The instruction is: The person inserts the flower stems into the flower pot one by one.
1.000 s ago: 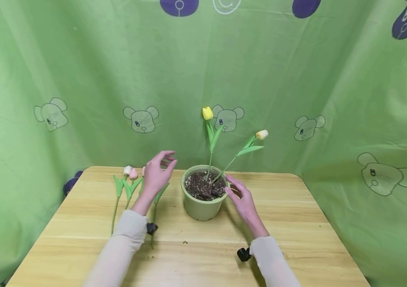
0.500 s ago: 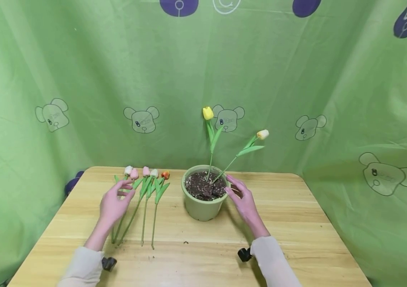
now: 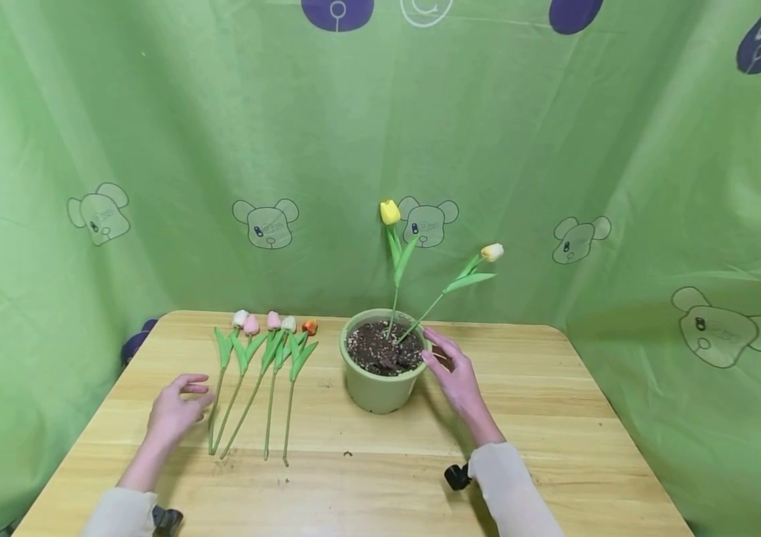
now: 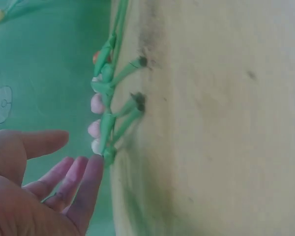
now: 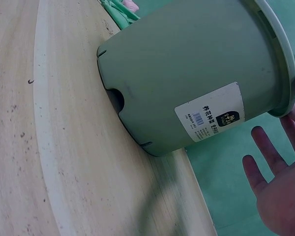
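Note:
My left hand [image 3: 177, 409] hovers over the table with its fingers loosely extended, holding nothing. Just right of it lies a row of several artificial tulips, from a white tulip [image 3: 240, 319] through pink ones to a red-orange tulip [image 3: 309, 327]. In the left wrist view the hand's fingertips overlap the white bloom [image 4: 96, 146]. A green flower pot [image 3: 380, 391] filled with dark soil [image 3: 380, 356] holds a yellow tulip [image 3: 390, 212] upright and a cream tulip [image 3: 491, 253] leaning right. My right hand [image 3: 457, 377] rests its fingertips against the pot's right rim, the other fingers spread.
The wooden table [image 3: 326, 500] has soil crumbs scattered on it. Behind and beside it hangs a green curtain [image 3: 326, 134] printed with bear heads. The pot carries a white label [image 5: 211, 112]. A black wrist camera [image 3: 457, 476] sits on the right cuff.
My left hand has moved from beside the pot, leftward and toward me across the tulips, to their left side. The right hand stays at the pot's rim.

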Tool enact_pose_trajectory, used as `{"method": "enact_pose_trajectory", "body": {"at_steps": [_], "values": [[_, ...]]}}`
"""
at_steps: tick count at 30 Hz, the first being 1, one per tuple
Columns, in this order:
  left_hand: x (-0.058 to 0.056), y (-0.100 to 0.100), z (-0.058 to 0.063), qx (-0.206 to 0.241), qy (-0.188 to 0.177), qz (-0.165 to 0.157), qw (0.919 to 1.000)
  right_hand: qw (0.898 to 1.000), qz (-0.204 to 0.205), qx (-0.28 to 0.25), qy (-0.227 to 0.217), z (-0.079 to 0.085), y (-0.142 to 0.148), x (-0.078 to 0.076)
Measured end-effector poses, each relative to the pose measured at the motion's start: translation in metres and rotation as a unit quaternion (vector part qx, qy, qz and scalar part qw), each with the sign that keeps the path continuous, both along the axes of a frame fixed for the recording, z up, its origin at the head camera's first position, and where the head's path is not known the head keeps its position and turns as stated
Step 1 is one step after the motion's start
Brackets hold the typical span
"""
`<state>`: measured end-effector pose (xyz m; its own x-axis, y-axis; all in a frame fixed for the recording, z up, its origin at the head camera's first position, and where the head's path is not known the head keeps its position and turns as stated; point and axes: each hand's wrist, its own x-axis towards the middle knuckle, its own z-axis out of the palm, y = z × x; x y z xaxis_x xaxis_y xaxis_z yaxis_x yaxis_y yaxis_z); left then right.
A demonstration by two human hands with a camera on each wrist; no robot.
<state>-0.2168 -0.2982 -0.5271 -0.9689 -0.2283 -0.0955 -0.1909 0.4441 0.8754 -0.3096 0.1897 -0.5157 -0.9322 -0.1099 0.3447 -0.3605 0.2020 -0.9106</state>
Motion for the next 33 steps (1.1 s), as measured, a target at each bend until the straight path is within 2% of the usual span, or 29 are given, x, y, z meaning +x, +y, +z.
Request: {"method": "enact_pose_trajectory", "body": {"at_steps": [8, 18, 26, 29, 33], "values": [[-0.004, -0.002, -0.007, 0.019, -0.017, -0.005, 0.9997, 1.000, 0.004, 0.002, -0.006, -0.002, 0.000, 0.000], [-0.017, 0.003, -0.011, -0.011, -0.025, 0.007, 0.9996, 1.000, 0.004, 0.004, -0.003, -0.002, 0.003, -0.001], [-0.022, 0.005, -0.013, -0.042, -0.023, 0.004, 0.9989, 1.000, 0.010, -0.004, 0.000, -0.003, 0.002, -0.001], [-0.023, 0.006, -0.013, -0.040, -0.021, 0.006, 0.9990, 1.000, 0.009, -0.006, 0.001, -0.003, 0.002, -0.001], [-0.025, 0.006, -0.012, -0.017, -0.028, 0.009, 0.9994, 1.000, 0.006, 0.001, 0.000, -0.002, 0.004, -0.001]]}}
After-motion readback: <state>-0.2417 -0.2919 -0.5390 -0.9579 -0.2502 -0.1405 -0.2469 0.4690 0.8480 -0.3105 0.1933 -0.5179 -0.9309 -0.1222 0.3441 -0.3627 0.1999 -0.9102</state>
